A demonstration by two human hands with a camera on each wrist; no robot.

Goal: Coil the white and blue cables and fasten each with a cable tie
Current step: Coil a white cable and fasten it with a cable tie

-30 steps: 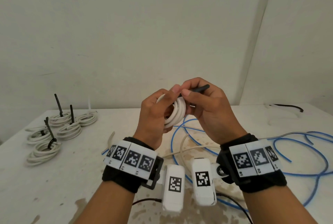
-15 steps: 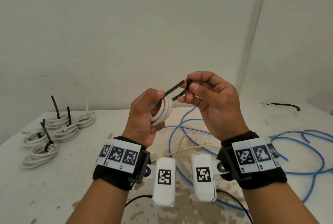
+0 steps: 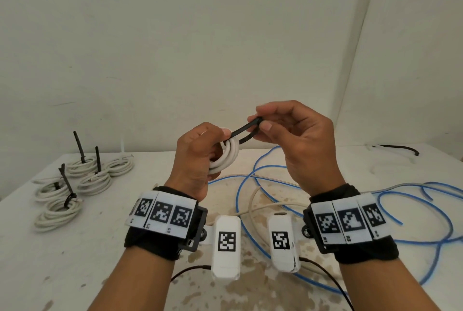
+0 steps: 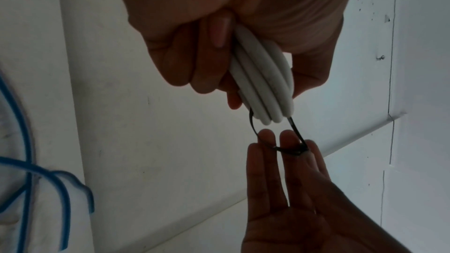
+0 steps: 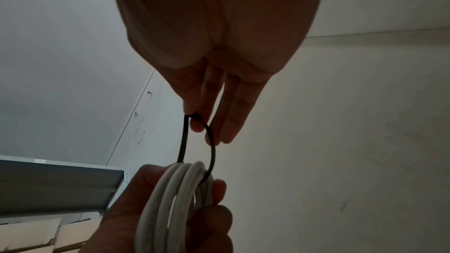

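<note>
My left hand [image 3: 198, 153] grips a small coil of white cable [image 3: 226, 158] above the table, its strands showing between thumb and fingers [image 4: 265, 84]. A black cable tie [image 3: 246, 129] loops around the coil's top. My right hand [image 3: 283, 130] pinches the two ends of the tie [image 5: 194, 118] together just right of the coil [image 5: 170, 199]. The tie's loop [image 4: 253, 128] is still wide and loose. Long blue cable [image 3: 250, 200] lies uncoiled on the table below and to the right.
Several white coils with black ties [image 3: 75, 185] lie at the table's [image 3: 75, 260] left. A loose white cable [image 3: 253, 210] crosses the blue one. A black tie [image 3: 400, 148] lies at the far right. Walls stand close behind.
The hands have separated: my right hand drew the tie's ends out to the right, opening a visible loop over the coil. Both hands rose slightly.
</note>
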